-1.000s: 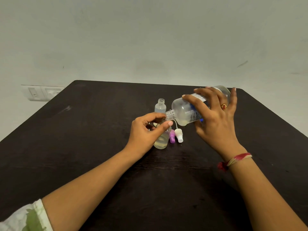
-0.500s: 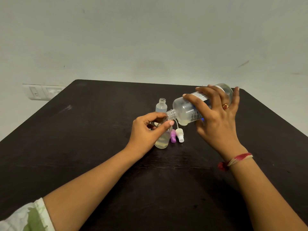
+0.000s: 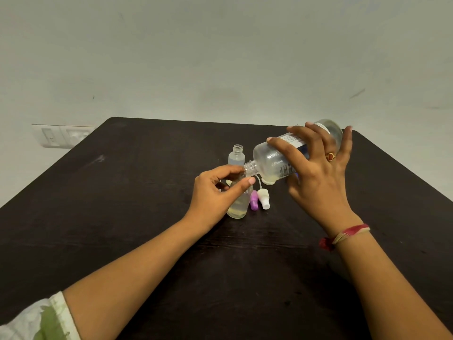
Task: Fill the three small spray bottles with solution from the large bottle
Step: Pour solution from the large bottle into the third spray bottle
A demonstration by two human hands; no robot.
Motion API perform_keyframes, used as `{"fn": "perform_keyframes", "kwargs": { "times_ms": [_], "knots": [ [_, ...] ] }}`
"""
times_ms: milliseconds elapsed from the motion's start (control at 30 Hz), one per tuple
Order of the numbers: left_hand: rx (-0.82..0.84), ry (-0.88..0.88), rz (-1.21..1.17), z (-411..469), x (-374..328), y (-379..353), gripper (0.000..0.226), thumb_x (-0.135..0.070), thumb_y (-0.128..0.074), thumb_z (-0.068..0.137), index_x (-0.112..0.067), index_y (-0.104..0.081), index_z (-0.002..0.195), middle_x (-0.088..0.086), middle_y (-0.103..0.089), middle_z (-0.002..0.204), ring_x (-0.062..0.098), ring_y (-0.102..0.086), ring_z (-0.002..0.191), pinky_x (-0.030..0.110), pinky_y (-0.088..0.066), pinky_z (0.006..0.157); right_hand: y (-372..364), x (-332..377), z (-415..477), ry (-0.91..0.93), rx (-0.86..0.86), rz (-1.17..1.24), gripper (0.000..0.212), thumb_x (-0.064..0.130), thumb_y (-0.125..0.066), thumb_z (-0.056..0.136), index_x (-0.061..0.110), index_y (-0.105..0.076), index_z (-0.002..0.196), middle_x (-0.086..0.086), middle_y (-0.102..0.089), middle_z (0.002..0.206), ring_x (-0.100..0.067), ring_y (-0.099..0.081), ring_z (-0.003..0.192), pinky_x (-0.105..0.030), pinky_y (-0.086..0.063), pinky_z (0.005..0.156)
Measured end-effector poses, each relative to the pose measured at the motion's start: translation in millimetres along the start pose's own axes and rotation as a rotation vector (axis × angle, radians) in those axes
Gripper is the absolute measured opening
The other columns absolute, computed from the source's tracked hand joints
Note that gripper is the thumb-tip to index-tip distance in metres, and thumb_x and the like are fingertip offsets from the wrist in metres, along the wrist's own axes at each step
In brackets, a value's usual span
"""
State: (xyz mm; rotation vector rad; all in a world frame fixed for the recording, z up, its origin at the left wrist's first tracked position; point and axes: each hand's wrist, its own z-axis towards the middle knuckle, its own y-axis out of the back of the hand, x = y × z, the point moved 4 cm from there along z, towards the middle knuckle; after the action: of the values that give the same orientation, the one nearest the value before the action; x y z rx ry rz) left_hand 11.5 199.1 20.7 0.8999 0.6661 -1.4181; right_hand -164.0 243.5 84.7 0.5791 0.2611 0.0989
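Pour | I am watching the right hand (image 3: 318, 175) gripping the large bottle (image 3: 269, 158) round its belly, neck tilted onto the small spray bottle (image 3: 237, 206) on the table (image 3: 147, 192) | left hand (image 3: 213, 192) pinching that bottle's top | judging both light, slick, squeezable plastic.

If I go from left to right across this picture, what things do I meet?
wall switch → left hand → purple cap → white cap → right hand
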Motion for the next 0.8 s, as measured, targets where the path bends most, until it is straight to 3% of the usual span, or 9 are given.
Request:
{"fn": "perform_keyframes", "kwargs": {
  "times_ms": [367,500,800],
  "knots": [
    [-0.003,0.007,0.000,0.1,-1.3,-0.7,0.019,-0.024,-0.077,0.079,-0.014,-0.075,0.095,-0.004,-0.073,0.085,0.007,-0.067,0.079,0.023,-0.052,0.067,0.4,0.0,1.4,0.008,-0.013,-0.022,0.065,0.009,-0.064,0.070,0.035,-0.051,0.128,-0.007,-0.049,0.134,-0.028,-0.032,0.134,-0.064,0.001,0.111],
    [-0.003,0.004,-0.007,-0.4,-1.6,-0.9,0.019,-0.025,-0.077,0.079,-0.014,-0.075,0.095,-0.002,-0.074,0.086,0.009,-0.067,0.079,0.026,-0.053,0.067,1.7,1.1,2.1,0.013,-0.020,-0.035,0.057,0.014,-0.049,0.075,0.035,-0.052,0.128,-0.008,-0.049,0.134,-0.027,-0.032,0.134,-0.065,0.000,0.111],
    [-0.004,0.010,-0.013,0.0,0.5,-0.6,0.026,-0.031,-0.076,0.077,-0.013,-0.075,0.096,-0.002,-0.074,0.086,0.009,-0.067,0.079,0.026,-0.053,0.066,2.3,2.5,3.7,0.026,-0.041,-0.057,0.051,0.017,-0.048,0.080,0.035,-0.051,0.128,-0.009,-0.051,0.133,-0.028,-0.034,0.134,-0.066,-0.002,0.111]
  ]
}}
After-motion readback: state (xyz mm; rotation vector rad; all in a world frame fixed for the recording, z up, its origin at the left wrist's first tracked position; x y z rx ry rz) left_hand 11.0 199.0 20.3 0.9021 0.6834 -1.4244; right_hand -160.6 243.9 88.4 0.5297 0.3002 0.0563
